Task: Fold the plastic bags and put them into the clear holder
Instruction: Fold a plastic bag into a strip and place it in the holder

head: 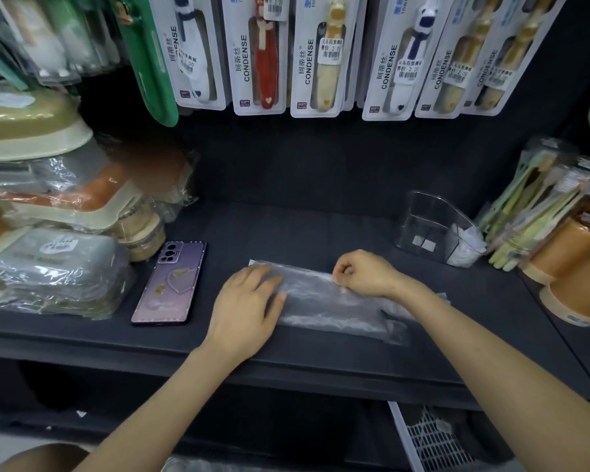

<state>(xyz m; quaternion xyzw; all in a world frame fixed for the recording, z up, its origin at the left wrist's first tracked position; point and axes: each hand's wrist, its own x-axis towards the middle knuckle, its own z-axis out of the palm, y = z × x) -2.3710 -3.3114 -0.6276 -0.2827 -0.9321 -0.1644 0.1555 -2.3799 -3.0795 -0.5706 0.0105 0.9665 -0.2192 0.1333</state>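
bag (334,303) end under left hand (249,310), packs (48,35) blurred

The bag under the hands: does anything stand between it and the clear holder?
Nothing visible does. Only bare shelf lies between the bag and the holder, which stands behind it to the right. The phone lies on the left, off that path.

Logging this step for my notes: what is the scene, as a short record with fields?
bag: lies flat on shelf
left hand: presses flat on bag's left end
right hand: pinches bag's far edge
holder: back right, apart from bag, some white plastic inside
phone: left of bag, face down
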